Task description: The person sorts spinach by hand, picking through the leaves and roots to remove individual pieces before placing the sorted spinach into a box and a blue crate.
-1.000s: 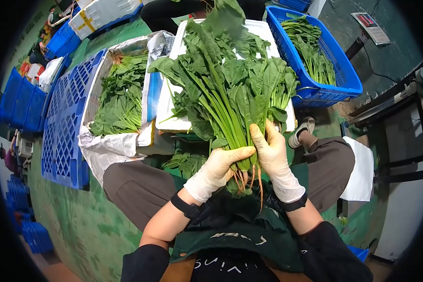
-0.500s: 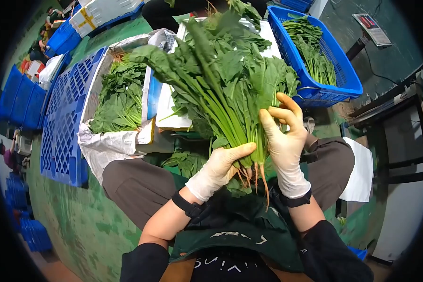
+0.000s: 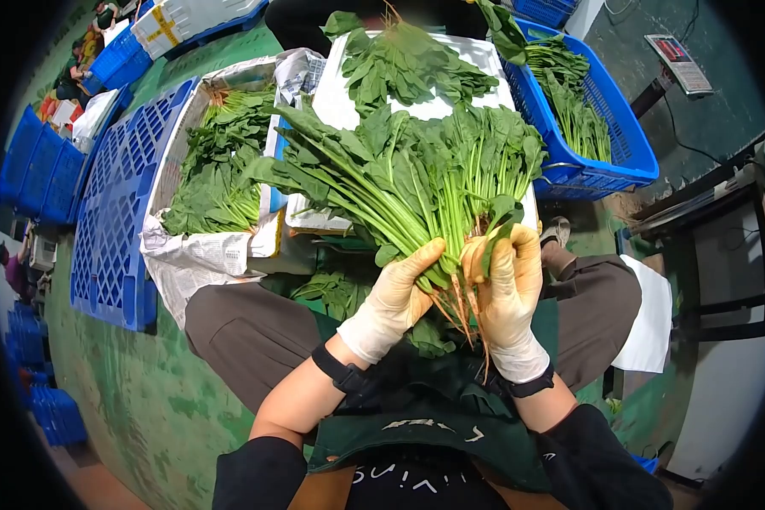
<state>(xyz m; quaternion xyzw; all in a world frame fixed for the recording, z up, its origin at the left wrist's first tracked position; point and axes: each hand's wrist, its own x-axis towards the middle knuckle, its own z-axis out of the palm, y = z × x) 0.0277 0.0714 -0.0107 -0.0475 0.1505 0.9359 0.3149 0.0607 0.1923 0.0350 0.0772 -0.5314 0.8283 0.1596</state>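
Fingers (image 3: 418,257) of left hand (image 3: 395,299) curled shut round the stem end of the spinach bunch (image 3: 399,183). Right hand (image 3: 508,297) clamped on the same stems from the other side, hands nearly touching. Both gloved. Bunch is held over the lap, roots down, leaves fanned up and tilted left. Behind it: white tray (image 3: 336,98) with loose spinach. Right of tray: blue basket (image 3: 625,149) with more greens. Left: paper-lined crate (image 3: 204,259) of greens, blue pallet (image 3: 110,221) just beside it. Green floor (image 3: 144,399).
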